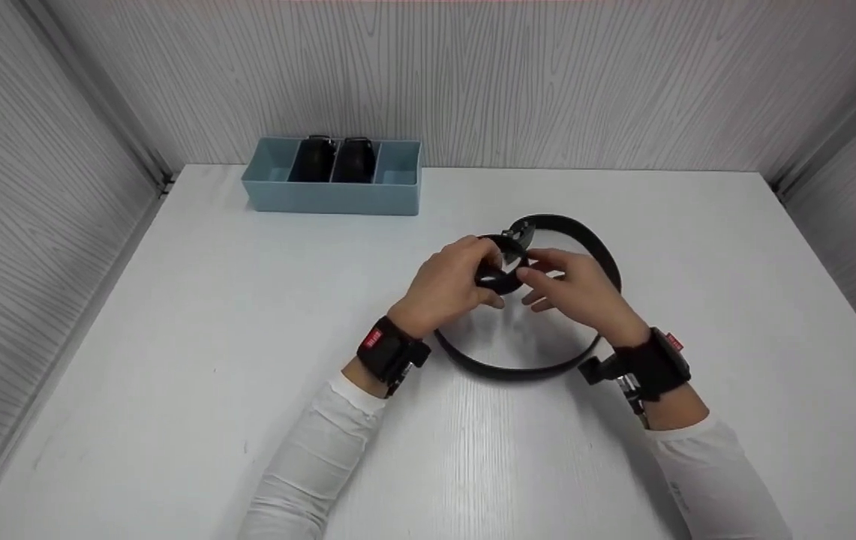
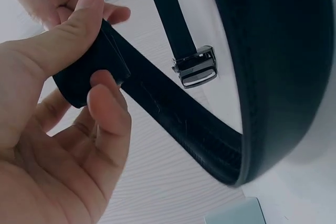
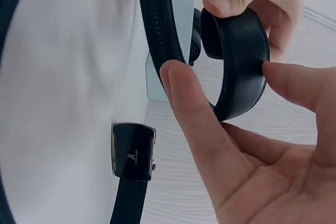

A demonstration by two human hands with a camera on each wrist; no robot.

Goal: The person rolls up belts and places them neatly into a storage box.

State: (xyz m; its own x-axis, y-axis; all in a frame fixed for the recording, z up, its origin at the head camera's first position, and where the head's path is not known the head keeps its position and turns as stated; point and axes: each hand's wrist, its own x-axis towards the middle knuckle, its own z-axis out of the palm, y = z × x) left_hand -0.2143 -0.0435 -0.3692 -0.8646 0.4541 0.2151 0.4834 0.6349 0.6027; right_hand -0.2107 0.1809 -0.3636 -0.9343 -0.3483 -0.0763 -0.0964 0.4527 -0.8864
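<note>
Both hands pinching belt [image 1: 540,367] end mid-table: left hand [image 1: 449,285] curling round, right hand [image 1: 574,289] fingertips touching; bin [image 1: 334,196] sitting well apart.

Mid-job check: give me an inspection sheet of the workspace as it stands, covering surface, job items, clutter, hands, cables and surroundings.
Surface: white wood-grain table, matte, no spills seen.
Job's things: long black leather belt looped on the table; its end is being rolled into a small coil held above the surface; dark rectangular metal buckle lies on the table.
Clutter: pale blue plastic divided box at the back left, with two dark rolled items in its middle compartments.
Grips: left hand pinches the coil between thumb and fingers; right hand touches the coil with thumb and fingertip.
Cables: nothing seen.
Surroundings: grey wood-grain panel walls on three sides.
</note>
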